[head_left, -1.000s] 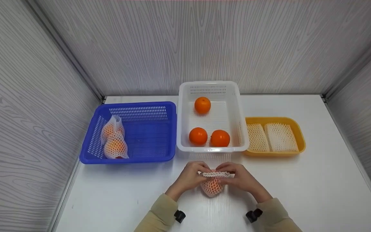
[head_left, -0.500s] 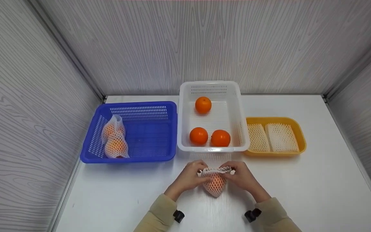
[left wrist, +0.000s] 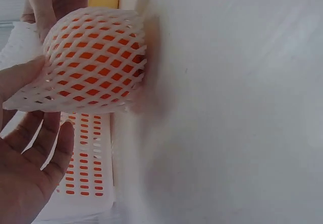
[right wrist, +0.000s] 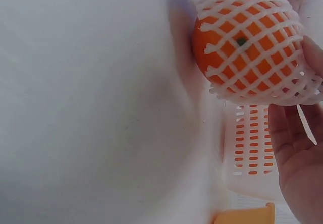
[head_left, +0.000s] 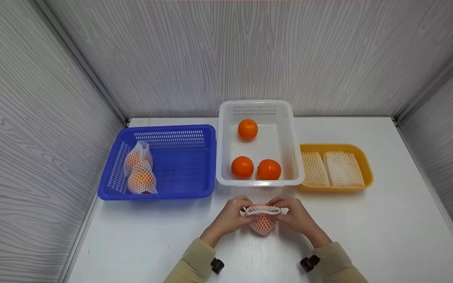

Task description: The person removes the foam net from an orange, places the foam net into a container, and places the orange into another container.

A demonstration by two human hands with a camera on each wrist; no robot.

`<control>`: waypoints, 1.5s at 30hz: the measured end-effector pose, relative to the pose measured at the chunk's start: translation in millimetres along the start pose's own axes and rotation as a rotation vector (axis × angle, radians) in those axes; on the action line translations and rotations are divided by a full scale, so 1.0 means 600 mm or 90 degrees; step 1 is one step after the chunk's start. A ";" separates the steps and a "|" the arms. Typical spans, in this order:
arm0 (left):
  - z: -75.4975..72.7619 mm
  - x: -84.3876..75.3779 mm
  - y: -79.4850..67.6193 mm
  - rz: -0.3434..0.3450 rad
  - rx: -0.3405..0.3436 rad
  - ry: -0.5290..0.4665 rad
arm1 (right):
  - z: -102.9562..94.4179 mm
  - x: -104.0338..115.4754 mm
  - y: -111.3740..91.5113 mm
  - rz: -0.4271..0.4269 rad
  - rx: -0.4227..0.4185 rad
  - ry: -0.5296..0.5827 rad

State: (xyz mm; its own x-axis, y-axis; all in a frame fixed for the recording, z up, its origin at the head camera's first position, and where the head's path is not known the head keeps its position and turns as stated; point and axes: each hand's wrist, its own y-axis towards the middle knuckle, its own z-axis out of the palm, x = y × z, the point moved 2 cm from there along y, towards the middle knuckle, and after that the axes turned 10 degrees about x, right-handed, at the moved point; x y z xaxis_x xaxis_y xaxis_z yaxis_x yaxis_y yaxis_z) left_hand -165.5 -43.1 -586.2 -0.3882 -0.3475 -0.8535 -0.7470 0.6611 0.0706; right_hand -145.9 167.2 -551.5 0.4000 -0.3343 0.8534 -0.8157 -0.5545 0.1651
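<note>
Near the table's front, an orange sits inside a white foam net sleeve (head_left: pixel 264 225), held between both hands. My left hand (head_left: pixel 231 215) pinches the sleeve's upper edge on the left, thumb in front. On the right, my right hand (head_left: pixel 295 216) pinches the same edge. Between them that edge forms a pale band across the top. In the left wrist view the netted orange (left wrist: pixel 96 62) shows through the mesh, the left thumb pressing the sleeve. The right wrist view shows the orange (right wrist: pixel 202 52) partly bare at the sleeve's lower end, close to the tabletop.
A white basket (head_left: pixel 260 182) with three bare oranges stands behind the hands. To its left, a blue basket (head_left: pixel 183 194) contains two netted oranges. A yellow tray (head_left: pixel 368 173) at right holds flat foam sleeves (head_left: pixel 343 168). Walls enclose the table's back and sides.
Both hands stay in nearly the same place. The sleeve's upper edge was a straight band, then bunched up, and is now a curved band across the top. The netted orange has shifted slightly.
</note>
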 end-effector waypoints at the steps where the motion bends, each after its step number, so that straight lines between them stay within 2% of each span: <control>1: 0.001 0.002 -0.001 -0.011 0.003 0.000 | 0.000 0.000 0.000 -0.004 -0.009 -0.006; 4: 0.006 0.008 -0.002 -0.044 0.011 0.003 | 0.001 0.000 -0.002 -0.005 -0.029 -0.010; 7: 0.008 0.009 -0.001 -0.048 0.003 0.007 | 0.001 -0.001 -0.003 0.016 -0.036 0.002; 13: 0.007 0.000 0.003 -0.002 -0.031 0.018 | -0.001 -0.003 -0.005 0.043 -0.020 0.030; 21: 0.007 -0.008 0.007 0.036 -0.023 0.031 | 0.000 -0.010 -0.006 0.041 0.026 0.030; 27: 0.006 -0.011 0.010 0.045 -0.024 0.029 | 0.002 -0.004 -0.002 0.022 -0.007 0.008; 35: 0.008 -0.006 0.006 0.010 -0.014 0.005 | 0.004 0.005 0.000 0.014 -0.047 -0.013; 40: 0.006 -0.007 0.007 0.029 -0.032 0.018 | 0.013 -0.030 -0.002 0.021 -0.037 0.007; 45: 0.005 -0.005 0.008 0.044 -0.054 0.028 | 0.017 -0.069 -0.007 0.078 -0.004 0.050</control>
State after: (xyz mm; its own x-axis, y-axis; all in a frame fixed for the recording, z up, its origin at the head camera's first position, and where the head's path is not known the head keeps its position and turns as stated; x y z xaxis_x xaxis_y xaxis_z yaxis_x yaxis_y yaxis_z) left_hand -166.2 -36.9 -584.6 -0.4617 -0.3334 -0.8220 -0.7600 0.6265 0.1729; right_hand -154.5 175.7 -592.4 0.2644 -0.3385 0.9031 -0.8588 -0.5086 0.0608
